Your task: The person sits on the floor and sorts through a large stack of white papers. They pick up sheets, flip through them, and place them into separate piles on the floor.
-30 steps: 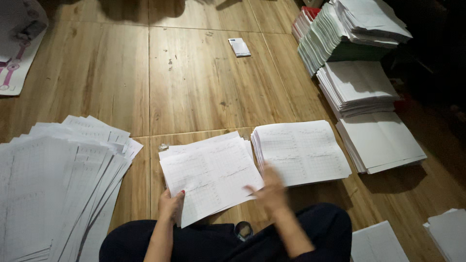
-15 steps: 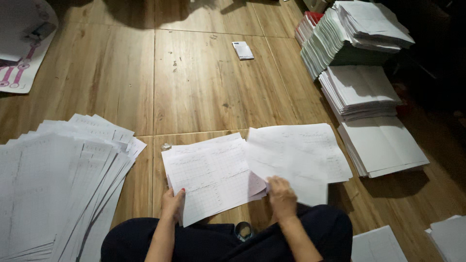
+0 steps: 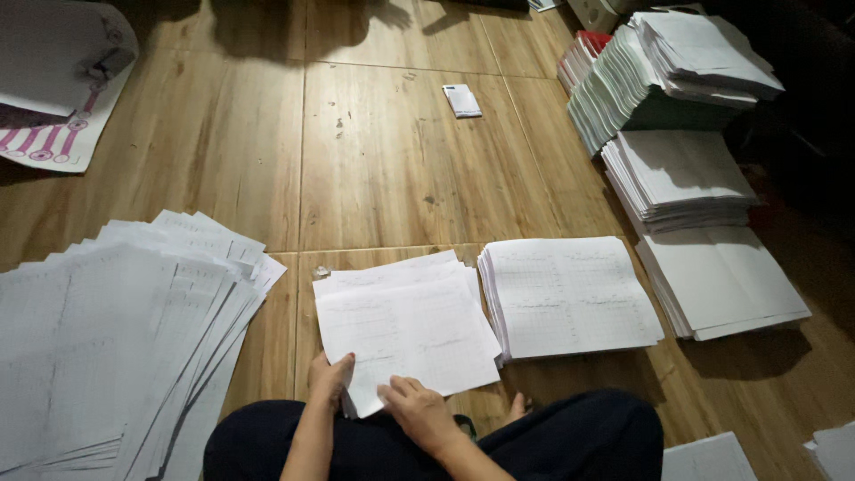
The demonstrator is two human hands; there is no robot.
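Middle sheaf of printed sheets (image 3: 405, 334) lies on the wooden floor (image 3: 392, 160) right in front of the person's crossed legs, between the fanned spread of papers (image 3: 116, 347) on the left and the squared stack (image 3: 570, 294) just to its right. Left hand (image 3: 329, 379) is pinching the sheaf's near-left corner, thumb on top, fingers curled under the edge. Right hand (image 3: 419, 411) lies palm-down on the near edge, fingers loosely spread, pressing rather than clamping. Handling, my read: thin office paper, light, floppy, zero stiffness in a single sheet; the sheets slide on each other easily, so the bundle will skew or fan if lifted by one corner. Best hold is two-handed on the near edge or opposite corners, with the pile tapped square first; edges crease and tear easily. Versus half a second back: the right hand was then out over the right stack with a loose sheet lifted across it; that sheet is now down, the right stack looks flat and squared, and the hand has come back to the middle sheaf. Left hand barely moved. Taller piles (image 3: 668, 80) far right unchanged.
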